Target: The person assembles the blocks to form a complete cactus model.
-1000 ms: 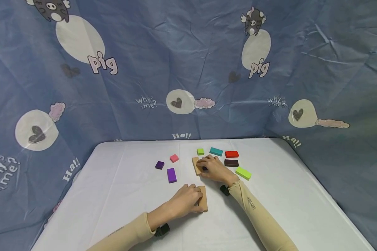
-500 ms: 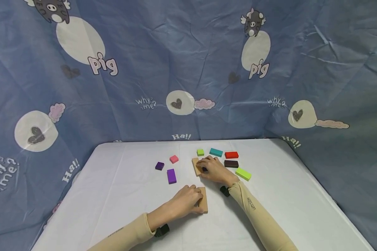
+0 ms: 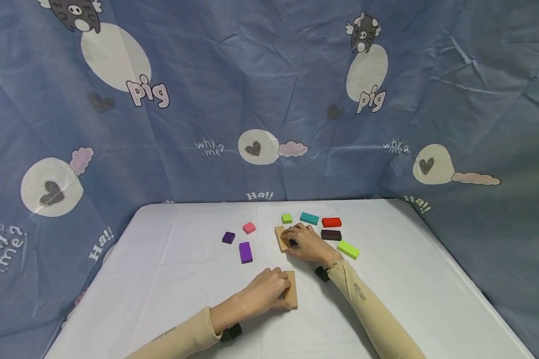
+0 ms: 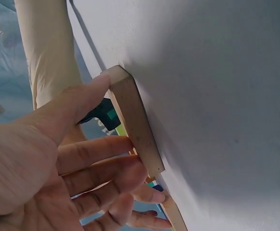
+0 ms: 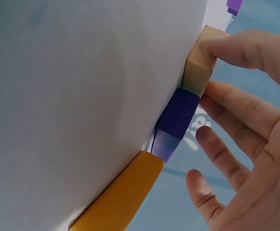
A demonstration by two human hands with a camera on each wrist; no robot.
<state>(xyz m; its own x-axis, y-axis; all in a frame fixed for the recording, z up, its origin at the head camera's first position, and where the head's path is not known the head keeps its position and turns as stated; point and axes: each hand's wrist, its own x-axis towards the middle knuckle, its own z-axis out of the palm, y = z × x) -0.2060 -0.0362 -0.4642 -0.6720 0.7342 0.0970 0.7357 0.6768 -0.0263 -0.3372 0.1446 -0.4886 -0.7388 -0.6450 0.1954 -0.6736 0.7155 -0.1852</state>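
Note:
Near the middle of the white table, my left hand pinches a tan wooden block between thumb and fingers. The left wrist view shows the thumb at one end of this long block and fingertips along its side. Farther back, my right hand holds a second tan block, partly covered by the fingers. In the right wrist view, thumb and index finger grip that tan block. A dark blue block and an orange block lie in line beside it; the right hand hides them in the head view.
Left of the hands lie a purple block, a dark purple block and a pink block. Behind and right are green, teal, red, dark brown and lime blocks. A blue printed curtain surrounds the table.
My left hand and its tan block have slid slightly toward me. My right hand and the other blocks hold their places.

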